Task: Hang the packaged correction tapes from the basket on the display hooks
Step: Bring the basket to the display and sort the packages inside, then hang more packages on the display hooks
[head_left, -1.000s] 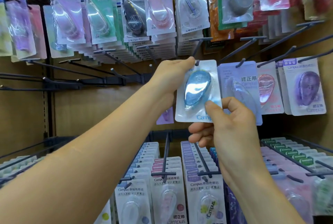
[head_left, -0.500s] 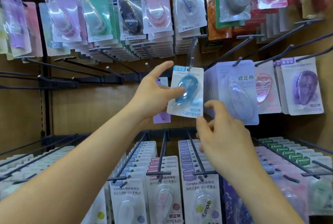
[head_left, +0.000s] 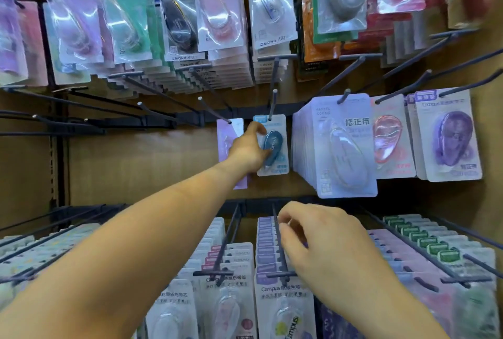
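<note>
Two bare hands at a shop display wall. One white card pack w/ a blue teardrop correction tape (head_left: 276,145) hangs on a thin dark metal hook (head_left: 272,105), mid row, close to the back board. Left hand (head_left: 249,152) grips the pack's left edge, fingers curled round it. Right hand (head_left: 326,243) is lower, fingers loosely curled, holding nothing. One lilac pack (head_left: 228,134) just left, partly hidden by the left hand. Stack of pale lilac packs (head_left: 343,148) to the right, too tightly layered to count. Top row blurred.
</note>
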The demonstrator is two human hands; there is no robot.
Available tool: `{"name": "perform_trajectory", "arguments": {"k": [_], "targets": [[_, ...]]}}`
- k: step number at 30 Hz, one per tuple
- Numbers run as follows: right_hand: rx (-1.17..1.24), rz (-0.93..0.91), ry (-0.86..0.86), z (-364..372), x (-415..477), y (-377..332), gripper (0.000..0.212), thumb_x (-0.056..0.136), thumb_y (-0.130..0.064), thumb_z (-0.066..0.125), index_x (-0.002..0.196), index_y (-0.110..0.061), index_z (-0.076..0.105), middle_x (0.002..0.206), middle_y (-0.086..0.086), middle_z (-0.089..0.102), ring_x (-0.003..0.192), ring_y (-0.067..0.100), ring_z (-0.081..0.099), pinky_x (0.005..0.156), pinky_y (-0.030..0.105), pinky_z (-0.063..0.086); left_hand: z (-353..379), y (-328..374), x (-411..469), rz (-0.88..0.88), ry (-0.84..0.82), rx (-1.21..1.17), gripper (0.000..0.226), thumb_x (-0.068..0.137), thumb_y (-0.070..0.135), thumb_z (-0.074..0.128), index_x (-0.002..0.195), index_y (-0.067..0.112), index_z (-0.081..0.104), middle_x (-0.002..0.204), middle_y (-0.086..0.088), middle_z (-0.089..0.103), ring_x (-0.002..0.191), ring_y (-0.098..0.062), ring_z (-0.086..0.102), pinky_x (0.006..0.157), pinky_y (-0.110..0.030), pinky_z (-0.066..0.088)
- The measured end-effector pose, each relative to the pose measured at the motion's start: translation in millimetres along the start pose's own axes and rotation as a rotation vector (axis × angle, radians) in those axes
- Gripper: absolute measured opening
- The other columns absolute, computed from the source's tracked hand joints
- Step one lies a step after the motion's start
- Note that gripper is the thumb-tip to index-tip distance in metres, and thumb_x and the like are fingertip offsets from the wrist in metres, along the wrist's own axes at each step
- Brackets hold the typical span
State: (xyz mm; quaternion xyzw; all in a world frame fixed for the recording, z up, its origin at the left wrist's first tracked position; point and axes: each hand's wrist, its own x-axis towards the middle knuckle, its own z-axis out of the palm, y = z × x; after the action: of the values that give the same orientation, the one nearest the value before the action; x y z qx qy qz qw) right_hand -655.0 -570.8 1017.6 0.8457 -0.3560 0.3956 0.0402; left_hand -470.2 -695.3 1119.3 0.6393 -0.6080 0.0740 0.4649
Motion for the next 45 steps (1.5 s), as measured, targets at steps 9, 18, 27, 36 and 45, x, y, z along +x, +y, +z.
{"name": "perform_trajectory", "arguments": {"k": [9, 18, 27, 36, 45], "targets": [[0.053, -0.07, 0.048, -6, -10, 14, 0.017, 0.099, -0.046, 0.039, 0.097, -0.036, 0.051, 0.093, -0.012, 0.058, 0.09, 0.009, 0.056, 0.082, 0.034, 0.048, -6, -2, -11, 0.009, 0.03, 0.112, 0.038, 0.091, 0.019, 0.063, 0.128, 0.02, 0.053, 0.114, -0.007, 0.065, 0.102, -0.025, 0.062, 0.086, -0.032, 0.051], [0.102, -0.432, 0.193, 6, -17, -11, 0.017, 0.091, -0.028, 0.05, 0.088, -0.02, 0.065, 0.083, -0.004, 0.064, 0.075, 0.019, 0.057, 0.064, 0.037, 0.052, -83, -6, -142, 0.018, 0.088, 0.0, 0.026, 0.093, 0.008, 0.051, 0.081, 0.025, 0.067, 0.065, 0.001, 0.07, 0.048, -0.01, 0.059, 0.049, -0.023, 0.045], [0.16, -0.741, -0.302, 47, -33, -86, 0.013, 0.098, -0.033, 0.048, 0.098, -0.026, 0.059, 0.091, -0.001, 0.066, 0.084, 0.024, 0.061, 0.074, 0.044, 0.051, -146, -54, -287, -0.167, 0.029, 0.384, 0.022, 0.084, 0.011, 0.057, 0.081, 0.028, 0.07, 0.053, 0.004, 0.063, 0.045, -0.006, 0.047, 0.048, -0.023, 0.035], [0.074, -0.799, -0.912, 151, -89, -196, 0.025, 0.102, -0.037, 0.048, 0.116, -0.024, 0.064, 0.109, -0.003, 0.066, 0.091, 0.017, 0.06, 0.08, 0.034, 0.05, -212, -163, -461, -0.583, -0.153, 0.482, 0.023, 0.087, 0.014, 0.057, 0.094, 0.029, 0.073, 0.077, 0.011, 0.069, 0.063, 0.001, 0.058, 0.057, -0.014, 0.041], [0.195, -0.68, -1.25, 296, -222, -316, 0.021, 0.097, -0.029, 0.055, 0.112, -0.022, 0.069, 0.109, -0.004, 0.071, 0.099, 0.013, 0.064, 0.086, 0.029, 0.049, -279, -291, -696, -1.108, -0.05, 0.352, 0.024, 0.083, 0.014, 0.051, 0.077, 0.029, 0.068, 0.063, 0.002, 0.066, 0.061, -0.019, 0.061, 0.062, -0.03, 0.052]]}}
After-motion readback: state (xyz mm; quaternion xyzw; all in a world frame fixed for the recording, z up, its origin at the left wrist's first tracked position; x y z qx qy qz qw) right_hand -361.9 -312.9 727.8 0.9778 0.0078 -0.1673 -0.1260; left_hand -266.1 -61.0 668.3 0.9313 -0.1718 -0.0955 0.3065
